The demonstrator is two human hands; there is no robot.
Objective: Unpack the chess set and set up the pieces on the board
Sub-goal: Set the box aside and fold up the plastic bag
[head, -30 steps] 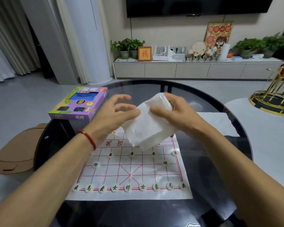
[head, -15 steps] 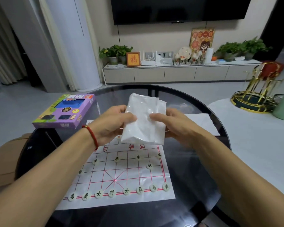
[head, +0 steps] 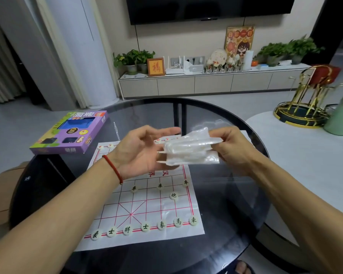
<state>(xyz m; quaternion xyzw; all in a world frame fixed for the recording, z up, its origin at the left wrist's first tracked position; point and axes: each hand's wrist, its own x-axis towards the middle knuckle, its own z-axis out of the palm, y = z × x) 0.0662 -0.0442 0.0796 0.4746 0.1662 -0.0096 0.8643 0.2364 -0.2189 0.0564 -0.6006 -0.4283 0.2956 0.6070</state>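
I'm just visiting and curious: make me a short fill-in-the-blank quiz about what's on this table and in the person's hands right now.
1. The right hand holds a crumpled clear ____ bag above the board.
2. The left hand has its fingers spread ____, beside the bag.
3. The cardboard box on the glass table is mostly ____ in colour.
4. The left wrist wears a thin ____ cord.

Missing words: plastic; open; purple; red

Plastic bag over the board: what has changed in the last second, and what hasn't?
The left hand has let go of the plastic bag and now lies open, palm up, beside it. The right hand still grips the bag, now crumpled and turned flatter. The pieces on the board and the purple box stay put.
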